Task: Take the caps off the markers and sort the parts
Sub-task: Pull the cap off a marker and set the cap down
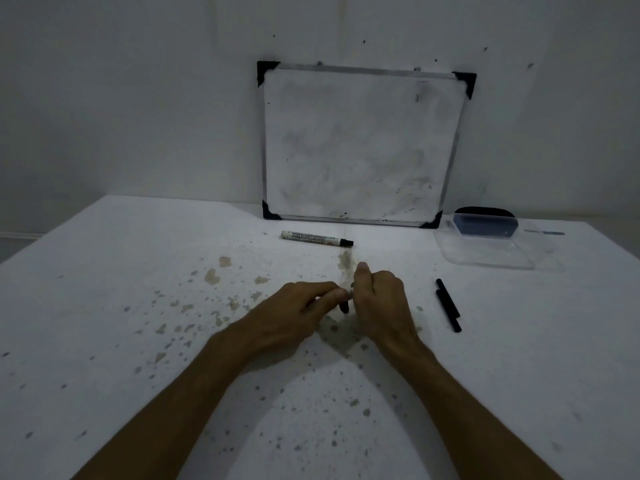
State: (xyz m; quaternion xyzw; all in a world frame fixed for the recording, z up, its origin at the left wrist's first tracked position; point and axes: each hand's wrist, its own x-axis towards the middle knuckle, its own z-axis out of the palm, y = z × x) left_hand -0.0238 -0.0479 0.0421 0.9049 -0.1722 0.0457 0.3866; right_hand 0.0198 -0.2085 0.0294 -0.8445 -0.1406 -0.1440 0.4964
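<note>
Stained white table (104,306) meets a wall (138,98) with a propped whiteboard (360,143).

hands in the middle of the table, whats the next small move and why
Probably pull the two hands apart. The left hand and right hand meet fingertip to fingertip over something mostly hidden, likely a marker. Two loose black caps already lie right, one uncapped white marker behind.

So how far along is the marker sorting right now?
One uncapped marker lies near the whiteboard, and two black caps lie together to the right. The left hand and right hand meet over something small, mostly hidden. What remains can't be told.
</note>
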